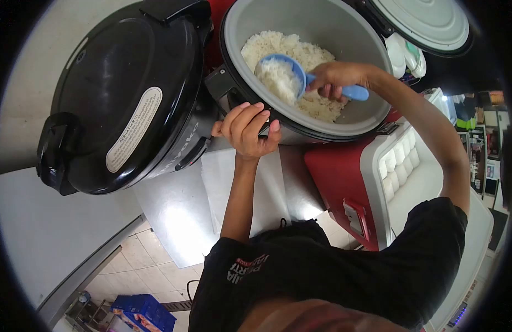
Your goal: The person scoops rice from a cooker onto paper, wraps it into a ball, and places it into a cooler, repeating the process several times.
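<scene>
My right hand (334, 77) is closed around the handle of a blue rice scoop (355, 92). Heaped white rice fills the scoop's bowl, which is over the cooked rice (317, 55) inside a large open rice cooker (355, 41) with a grey inner wall. At the cooker's near left side, my left hand (246, 128) has its fingers curled over the black side handle (223, 86), which is partly hidden under them. Below that hand, white paper sheets (245, 188) lie on the metal table.
On the left stands a second cooker with a closed black lid (123, 72). A red and white cooler box (344, 188) is at the right, with white rolls or packets (397, 169) on its top. The open cooker's raised lid (425, 19) is at the upper right.
</scene>
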Demonstrator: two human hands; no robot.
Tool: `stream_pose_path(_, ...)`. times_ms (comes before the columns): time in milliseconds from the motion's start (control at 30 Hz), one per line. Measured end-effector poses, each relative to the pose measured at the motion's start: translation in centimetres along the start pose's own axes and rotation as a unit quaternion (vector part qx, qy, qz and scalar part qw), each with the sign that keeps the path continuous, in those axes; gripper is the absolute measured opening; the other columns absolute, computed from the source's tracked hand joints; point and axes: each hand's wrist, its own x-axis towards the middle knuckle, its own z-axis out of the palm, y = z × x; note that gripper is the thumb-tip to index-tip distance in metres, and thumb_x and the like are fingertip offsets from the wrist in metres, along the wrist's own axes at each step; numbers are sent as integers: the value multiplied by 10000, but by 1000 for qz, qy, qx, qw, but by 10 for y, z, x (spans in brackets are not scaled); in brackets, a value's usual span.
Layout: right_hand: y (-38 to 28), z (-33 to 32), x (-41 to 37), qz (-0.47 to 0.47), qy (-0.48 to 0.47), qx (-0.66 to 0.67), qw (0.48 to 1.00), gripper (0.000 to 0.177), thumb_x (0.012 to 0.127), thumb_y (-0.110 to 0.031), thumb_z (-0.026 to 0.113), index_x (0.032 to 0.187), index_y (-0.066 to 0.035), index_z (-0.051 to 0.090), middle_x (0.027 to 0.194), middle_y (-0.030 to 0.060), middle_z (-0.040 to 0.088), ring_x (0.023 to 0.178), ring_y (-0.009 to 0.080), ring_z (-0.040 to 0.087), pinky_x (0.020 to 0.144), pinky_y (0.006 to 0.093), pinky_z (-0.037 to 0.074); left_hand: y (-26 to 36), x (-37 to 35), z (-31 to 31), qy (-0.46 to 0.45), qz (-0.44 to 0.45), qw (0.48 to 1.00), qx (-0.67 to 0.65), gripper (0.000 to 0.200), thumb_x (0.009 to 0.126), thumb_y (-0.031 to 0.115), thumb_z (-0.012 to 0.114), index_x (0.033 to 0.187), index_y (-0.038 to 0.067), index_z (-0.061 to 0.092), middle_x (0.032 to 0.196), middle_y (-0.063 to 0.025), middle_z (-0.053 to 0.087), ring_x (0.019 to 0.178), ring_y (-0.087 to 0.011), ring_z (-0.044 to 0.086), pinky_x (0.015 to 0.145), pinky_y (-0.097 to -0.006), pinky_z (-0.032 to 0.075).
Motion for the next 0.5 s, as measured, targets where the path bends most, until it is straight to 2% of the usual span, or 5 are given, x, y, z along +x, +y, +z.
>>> stream_pose_path(100, 12, 1, 24, -77, 155, -99, 980, 283, 868, -256, 545, 962, 11, 531, 642, 54, 546, 516, 172, 537, 498, 338, 462, -2, 0, -4, -19, 2, 1000, 3, 207, 862, 350, 597, 923, 155, 561, 967, 13, 627, 963, -170, 556, 892, -320, 270)
stream_pose_path(167, 26, 3, 45, -252, 414, -522, 702, 222, 882, -193, 542, 976, 5, 511, 659, 114, 580, 492, 206, 569, 498, 378, 486, -3, -2, -4, -29, 8, 1000, 3, 210, 862, 350, 600, 930, 156, 559, 970, 15, 628, 967, -169, 555, 890, -319, 270)
stream_pose_path(233, 28, -14, 59, -218, 396, -463, 763, 269, 867, -188, 520, 1036, 19, 489, 718, 164, 616, 593, 254, 635, 554, 422, 509, -5, -4, -1, -10, -6, 1000, -23, 192, 831, 354, 622, 898, 177, 592, 971, 55, 637, 979, -140, 533, 910, -329, 229)
stream_pose_path(333, 26, -12, 56, -29, 184, -184, 965, 238, 814, -185, 471, 872, 39, 526, 614, 109, 542, 551, 214, 563, 528, 379, 468, -5, -5, 0, -3, -9, 1000, -21, 189, 831, 357, 620, 887, 178, 594, 961, 54, 637, 968, -140, 535, 905, -327, 230)
stream_pose_path(500, 14, 24, 61, -15, 52, -83, 995, 317, 874, -230, 498, 1073, 15, 482, 682, 92, 538, 576, 183, 555, 528, 352, 464, -2, -2, 1, 4, -1, 1000, -9, 203, 853, 368, 596, 905, 174, 566, 960, 41, 620, 971, -149, 537, 902, -326, 246)
